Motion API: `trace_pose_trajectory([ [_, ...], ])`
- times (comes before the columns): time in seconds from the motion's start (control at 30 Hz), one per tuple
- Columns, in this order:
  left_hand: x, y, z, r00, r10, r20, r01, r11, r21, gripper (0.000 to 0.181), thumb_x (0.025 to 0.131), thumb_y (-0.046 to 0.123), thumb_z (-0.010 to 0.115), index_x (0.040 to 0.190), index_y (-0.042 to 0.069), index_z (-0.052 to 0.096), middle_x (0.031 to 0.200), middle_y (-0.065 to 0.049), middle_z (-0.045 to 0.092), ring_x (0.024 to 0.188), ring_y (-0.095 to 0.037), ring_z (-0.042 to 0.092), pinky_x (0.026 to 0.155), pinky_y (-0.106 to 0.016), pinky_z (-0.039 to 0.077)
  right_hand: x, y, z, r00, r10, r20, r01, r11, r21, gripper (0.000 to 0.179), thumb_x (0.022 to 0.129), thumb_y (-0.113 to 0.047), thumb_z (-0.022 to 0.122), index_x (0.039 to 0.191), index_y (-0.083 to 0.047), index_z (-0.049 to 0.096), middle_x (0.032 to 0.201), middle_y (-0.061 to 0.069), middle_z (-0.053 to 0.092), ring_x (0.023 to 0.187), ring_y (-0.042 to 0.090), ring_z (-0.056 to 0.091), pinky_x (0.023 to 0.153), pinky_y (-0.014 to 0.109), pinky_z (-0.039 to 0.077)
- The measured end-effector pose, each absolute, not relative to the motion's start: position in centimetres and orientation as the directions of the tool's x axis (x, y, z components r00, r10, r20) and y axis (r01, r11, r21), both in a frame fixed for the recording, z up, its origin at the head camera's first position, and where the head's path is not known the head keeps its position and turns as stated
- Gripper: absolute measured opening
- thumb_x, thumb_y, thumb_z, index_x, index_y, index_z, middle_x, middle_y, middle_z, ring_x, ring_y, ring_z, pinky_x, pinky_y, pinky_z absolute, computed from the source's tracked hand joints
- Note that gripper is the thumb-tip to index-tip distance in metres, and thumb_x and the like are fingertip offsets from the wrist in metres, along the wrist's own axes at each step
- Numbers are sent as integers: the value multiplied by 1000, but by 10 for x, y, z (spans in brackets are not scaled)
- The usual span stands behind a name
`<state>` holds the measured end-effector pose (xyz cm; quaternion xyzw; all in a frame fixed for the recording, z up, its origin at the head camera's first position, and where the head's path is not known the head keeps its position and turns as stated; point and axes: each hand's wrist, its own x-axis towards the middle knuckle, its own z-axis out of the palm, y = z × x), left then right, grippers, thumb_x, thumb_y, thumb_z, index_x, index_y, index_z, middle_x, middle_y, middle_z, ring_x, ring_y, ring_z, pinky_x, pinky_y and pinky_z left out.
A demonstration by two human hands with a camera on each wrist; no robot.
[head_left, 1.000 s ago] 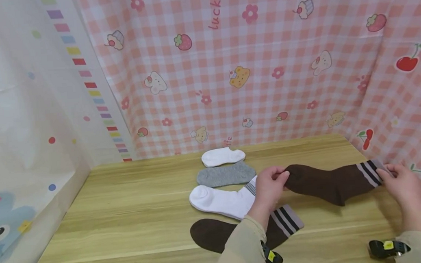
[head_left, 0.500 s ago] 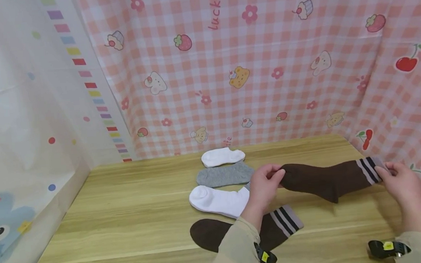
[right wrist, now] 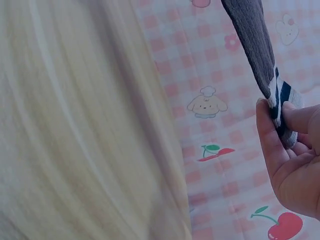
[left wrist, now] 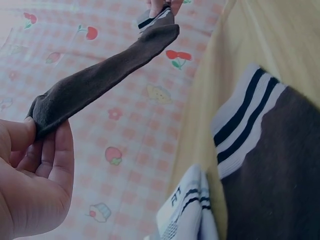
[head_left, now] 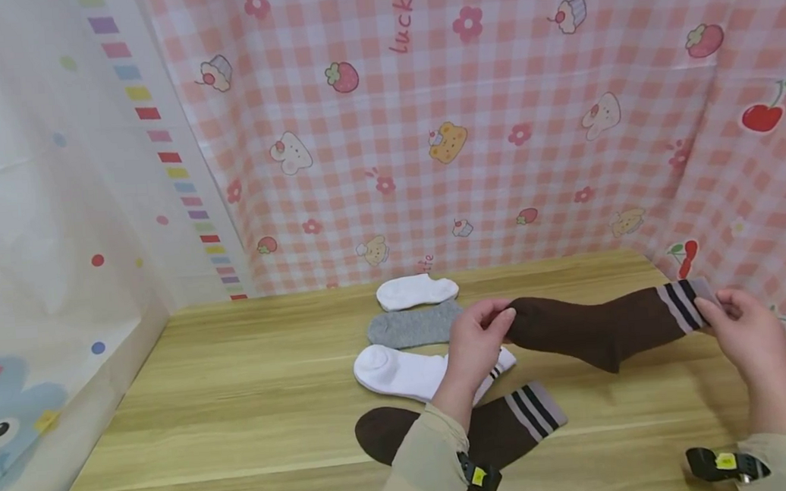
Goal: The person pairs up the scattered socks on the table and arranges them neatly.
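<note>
A dark brown sock (head_left: pixel 577 328) with a striped grey cuff is stretched between my two hands above the table's right side. My left hand (head_left: pixel 471 346) pinches its toe end between thumb and fingers, as the left wrist view also shows. At the other end, my right hand (head_left: pixel 751 331) pinches the cuff. Below my left forearm lies a second brown sock (head_left: pixel 515 427) with the same stripes, partly covered by the sleeve. Behind it, a white sock (head_left: pixel 402 374) with dark cuff stripes is partly hidden by my left hand.
Farther back on the wooden table (head_left: pixel 239 393) lie a grey sock (head_left: pixel 412 328) and a short white sock (head_left: pixel 413 293), roughly in a column with the others. A pink checked cloth (head_left: pixel 385 139) hangs behind the table and continues down its right side.
Both hands have carried the held brown sock left and slightly up, the left hand farther than the right. The socks on the table have stayed in place.
</note>
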<state>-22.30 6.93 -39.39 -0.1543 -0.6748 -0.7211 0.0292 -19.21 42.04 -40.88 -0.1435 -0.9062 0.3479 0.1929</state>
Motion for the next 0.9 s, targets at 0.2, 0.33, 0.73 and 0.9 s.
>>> trace_pose_trajectory([
  [0.2,-222,59,-388,-938,182,295,299,-6,954,17,95,7,65,108,-2,73,94,-10,72,76,-8,66,69,-22,56,-193,415,-405,-885,387,260,33,607,-794,47,100,-26,56,120,16,49,86,1,69,68,-21,43,56,8,44],
  [0.33,-223,51,-385,-923,209,322,344,77,936,18,95,11,66,109,2,74,99,-8,73,81,-8,66,72,-21,54,-193,411,-401,-883,369,289,-55,532,-845,41,99,-25,59,112,13,51,82,-32,51,70,-19,51,58,8,47],
  [0.73,-223,31,-375,-909,251,333,356,54,933,18,94,7,66,109,0,73,102,-14,71,79,-19,68,67,-22,55,-189,391,-382,-861,316,400,-188,533,-825,5,98,-15,60,96,-19,58,84,-35,53,76,-19,53,63,4,45],
  [0.9,-224,21,-374,-903,247,351,365,15,931,18,94,4,66,109,-4,72,100,-18,71,77,-22,68,68,-26,57,-186,382,-376,-861,299,410,-224,501,-836,10,98,-12,62,95,-21,61,82,-29,59,74,-15,57,62,6,47],
])
